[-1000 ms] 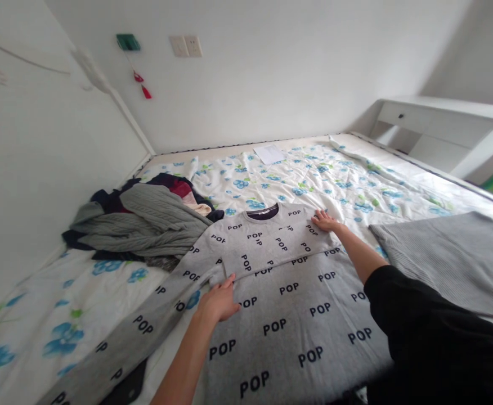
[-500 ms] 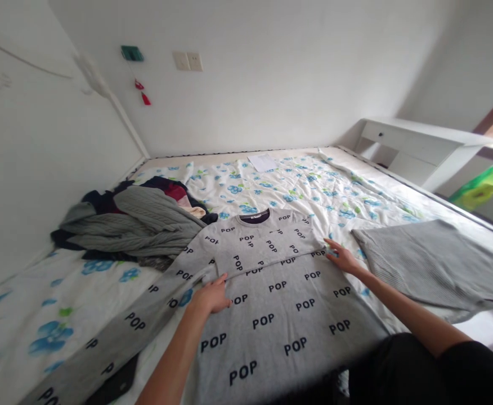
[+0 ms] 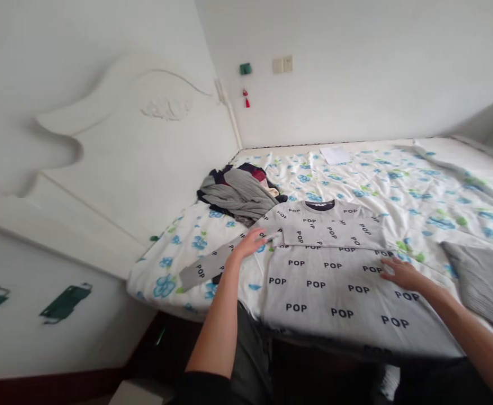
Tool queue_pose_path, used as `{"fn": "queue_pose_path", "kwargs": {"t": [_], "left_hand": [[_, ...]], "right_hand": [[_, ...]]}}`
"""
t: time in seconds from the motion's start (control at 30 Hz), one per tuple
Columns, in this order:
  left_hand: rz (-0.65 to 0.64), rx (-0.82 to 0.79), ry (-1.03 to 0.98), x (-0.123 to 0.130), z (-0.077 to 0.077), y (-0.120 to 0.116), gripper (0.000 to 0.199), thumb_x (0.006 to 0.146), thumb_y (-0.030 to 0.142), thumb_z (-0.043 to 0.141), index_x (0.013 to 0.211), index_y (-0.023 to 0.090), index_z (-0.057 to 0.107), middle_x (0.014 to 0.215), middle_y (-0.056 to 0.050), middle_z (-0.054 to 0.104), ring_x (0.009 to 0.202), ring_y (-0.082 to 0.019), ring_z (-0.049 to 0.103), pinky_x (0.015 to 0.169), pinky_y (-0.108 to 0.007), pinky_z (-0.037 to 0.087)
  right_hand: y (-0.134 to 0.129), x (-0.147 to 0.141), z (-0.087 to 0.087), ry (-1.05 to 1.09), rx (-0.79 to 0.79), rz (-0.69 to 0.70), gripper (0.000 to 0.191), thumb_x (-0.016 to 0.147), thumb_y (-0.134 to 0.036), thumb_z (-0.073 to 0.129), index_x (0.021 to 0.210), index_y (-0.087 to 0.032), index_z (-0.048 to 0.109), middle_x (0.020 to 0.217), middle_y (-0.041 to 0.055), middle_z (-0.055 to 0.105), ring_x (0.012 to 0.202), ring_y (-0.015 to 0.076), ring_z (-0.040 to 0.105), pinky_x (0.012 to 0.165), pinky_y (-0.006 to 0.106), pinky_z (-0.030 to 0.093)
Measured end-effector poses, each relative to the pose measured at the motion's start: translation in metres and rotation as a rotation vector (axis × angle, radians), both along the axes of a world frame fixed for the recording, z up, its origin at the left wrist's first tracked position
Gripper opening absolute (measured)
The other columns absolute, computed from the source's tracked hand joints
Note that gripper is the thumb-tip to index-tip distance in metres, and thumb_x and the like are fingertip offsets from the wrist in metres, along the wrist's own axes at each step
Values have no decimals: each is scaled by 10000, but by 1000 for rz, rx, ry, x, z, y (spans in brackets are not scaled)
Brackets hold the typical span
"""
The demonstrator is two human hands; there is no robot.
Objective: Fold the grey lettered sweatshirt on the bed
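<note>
A grey long-sleeved sweater (image 3: pixel 326 287) printed with "POP" lies spread on the bed, its dark-lined collar facing the far wall. One sleeve is folded across the chest; the other sleeve (image 3: pixel 202 270) stretches out to the left. My left hand (image 3: pixel 250 245) is over that outstretched sleeve, near the armpit, fingers apart; whether it touches the cloth I cannot tell. My right hand (image 3: pixel 402 274) rests on the right side of the sweater's body, just below the folded sleeve, with its fingers stretched out.
A heap of crumpled clothes (image 3: pixel 246 194) lies beyond the left sleeve, against the white headboard (image 3: pixel 145 152). Folded grey ribbed cloth (image 3: pixel 483 275) is at the right. White paper (image 3: pixel 335 155) lies at the back of the flowered bedsheet (image 3: pixel 424 197). The bed's near edge drops off in front.
The view has swung left. My left hand has gone from the sweater's body to the outstretched sleeve. My right hand has moved slightly down, off the folded sleeve's edge.
</note>
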State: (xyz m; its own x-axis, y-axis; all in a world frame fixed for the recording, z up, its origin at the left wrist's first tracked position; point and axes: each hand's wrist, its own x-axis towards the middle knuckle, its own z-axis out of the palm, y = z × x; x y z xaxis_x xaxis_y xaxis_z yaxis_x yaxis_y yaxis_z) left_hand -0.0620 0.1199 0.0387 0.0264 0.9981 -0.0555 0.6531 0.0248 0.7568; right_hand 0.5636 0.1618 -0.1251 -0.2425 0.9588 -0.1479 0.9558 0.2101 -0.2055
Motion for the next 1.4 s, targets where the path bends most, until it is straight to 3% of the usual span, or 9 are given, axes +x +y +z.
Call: {"fn": "queue_pose_path", "kwargs": {"t": [0.1,0.23,0.4,0.6,0.77,0.97,1.1,1.23,1.4], "left_hand": [[382,93,-198,-54,4,-76,555,945,449,795,1435,196,735,1594,-191,666,1257,-302,753,1075,-453,616],[773,-37,-622,-97,-20,-197,598,901,403,862,1451,252,679,1318,-118,771,1039,-239,811,926,-374,654],[841,-134,-948,-132,-34,-264,565,1019,355,707,1565,358,561,1446,-115,757,1276,-269,808,1083,-448,649],[1101,-154,-705,-126,16,-196,315,960,201,640,1268,238,696,1163,-140,791,1198,-304,827,1028,-468,694],[1085,115,-539,-96,113,-111,263,985,81,565,1180,214,680,1121,-87,786,1202,-269,800,1151,-522,641],[604,357,-510,1,255,14,353,986,140,707,1334,143,766,1395,-126,799,1272,-214,770,1294,-440,533],[-335,258,-329,114,294,44,763,913,421,893,1629,307,656,1822,-82,503,1642,-372,523,1345,-535,464],[-549,234,-74,171,246,25,786,946,576,847,1664,349,625,1824,-81,504,1726,-360,395,1394,-576,370],[-210,154,130,124,96,-6,472,802,366,893,1267,296,871,1675,-137,655,1594,-425,568,1399,-611,342]], "right_hand": [[-21,-18,13,91,-55,-8,584,969,-545,627,1390,-201,842,1523,204,753,1471,448,683,1290,589,512],[-51,-53,28,270,-155,-3,587,963,-601,652,1393,-254,851,1486,145,786,1384,426,751,1221,533,589],[-67,-91,61,366,-295,163,623,997,-543,648,1529,-249,787,1608,106,711,1503,369,673,1315,456,497],[-60,-94,99,349,-333,195,607,1051,-426,644,1603,-188,728,1652,146,669,1543,360,636,1339,444,452],[-58,-83,106,382,-330,168,605,1072,-396,625,1638,-193,695,1675,138,649,1552,346,629,1329,445,456],[-49,-83,105,444,-330,144,640,1048,-434,671,1638,-187,694,1599,165,714,1430,349,722,1250,436,528],[-50,-84,107,421,-363,139,645,1039,-450,688,1627,-186,705,1538,171,755,1390,353,747,1224,431,547],[-52,-81,108,355,-428,151,617,1013,-433,728,1587,-209,745,1559,143,748,1441,353,716,1247,432,532],[-42,-80,108,401,-429,115,520,982,-361,766,1487,-245,816,1476,109,802,1368,321,764,1194,389,568]]}}
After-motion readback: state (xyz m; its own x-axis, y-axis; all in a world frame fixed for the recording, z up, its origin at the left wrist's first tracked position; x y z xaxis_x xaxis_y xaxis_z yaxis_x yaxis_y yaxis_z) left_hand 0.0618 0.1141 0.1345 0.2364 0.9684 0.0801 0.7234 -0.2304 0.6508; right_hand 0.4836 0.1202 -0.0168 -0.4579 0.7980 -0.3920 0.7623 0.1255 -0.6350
